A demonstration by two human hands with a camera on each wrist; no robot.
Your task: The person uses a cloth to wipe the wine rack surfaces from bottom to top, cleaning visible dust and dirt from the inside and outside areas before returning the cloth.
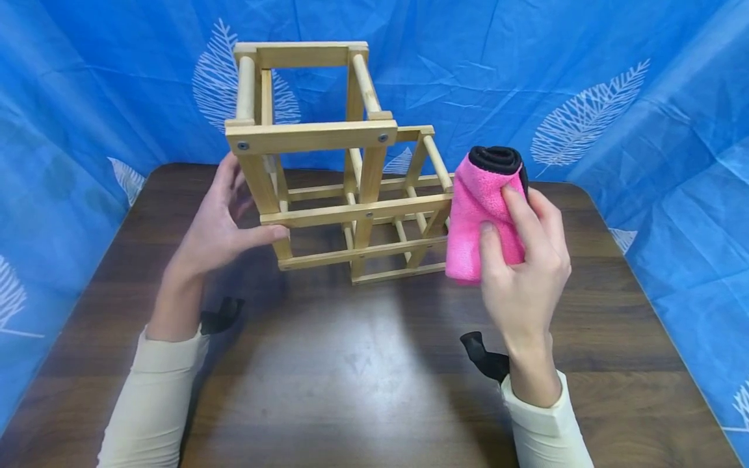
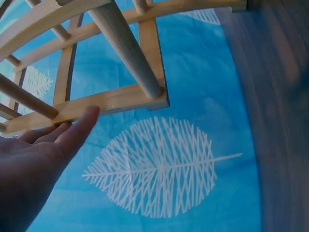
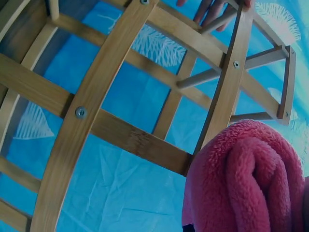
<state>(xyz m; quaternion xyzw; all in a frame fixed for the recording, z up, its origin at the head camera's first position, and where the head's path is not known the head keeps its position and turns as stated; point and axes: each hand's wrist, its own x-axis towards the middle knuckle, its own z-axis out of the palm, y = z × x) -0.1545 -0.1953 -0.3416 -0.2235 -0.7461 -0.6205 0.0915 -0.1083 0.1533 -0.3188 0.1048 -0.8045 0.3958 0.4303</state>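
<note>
A light wooden rack (image 1: 316, 136) of slats and round dowels, screwed at the joints, stands tilted over the table. My left hand (image 1: 205, 227) grips its left side, the thumb across the end of a front slat and the fingers partly hidden behind. In the left wrist view, this hand (image 2: 34, 164) meets a lower slat (image 2: 111, 100). A folded pink plush cloth (image 1: 476, 214) with a black edge is pinched in my right hand (image 1: 529, 260), in front of the rack's right end. The right wrist view shows the cloth (image 3: 256, 183) close against a slat; contact is unclear.
The dark wood-grain table (image 1: 351, 390) reflects light in front of the rack. A blue curtain (image 1: 468, 78) with white leaf prints surrounds the back and sides. Black straps (image 1: 486, 357) hang at both wrists, below cream sleeves (image 1: 547, 422).
</note>
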